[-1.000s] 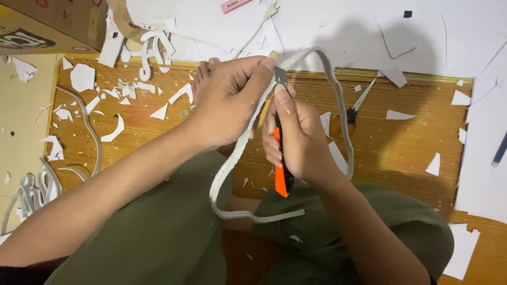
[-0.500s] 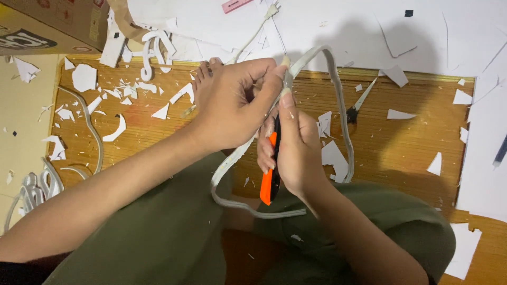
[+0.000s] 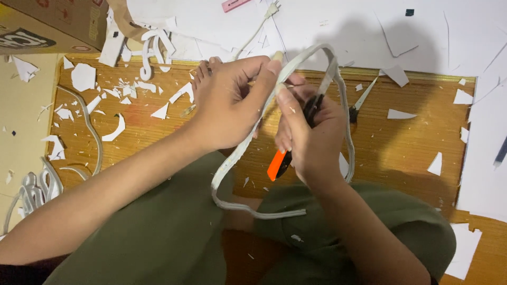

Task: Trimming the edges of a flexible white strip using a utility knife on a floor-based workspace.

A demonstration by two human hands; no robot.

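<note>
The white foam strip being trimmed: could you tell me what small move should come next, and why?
Probably draw the orange utility knife a little further along the white foam strip, since the right hand has it against the strip and the left hand pinches the strip just beside it.

Orange-and-black utility knife [image 3: 282, 161]; pale grey foam strip [image 3: 240, 153]; olive-green trousers [image 3: 158, 232]; brown striped mat [image 3: 401, 153]; white scraps [image 3: 83, 77].

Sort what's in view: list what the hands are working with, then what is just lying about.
In hand:
left hand gripping the white foam strip
right hand holding the orange knife

Lying about:
white scraps
cardboard box
scissors
pink eraser
white sheets
</note>
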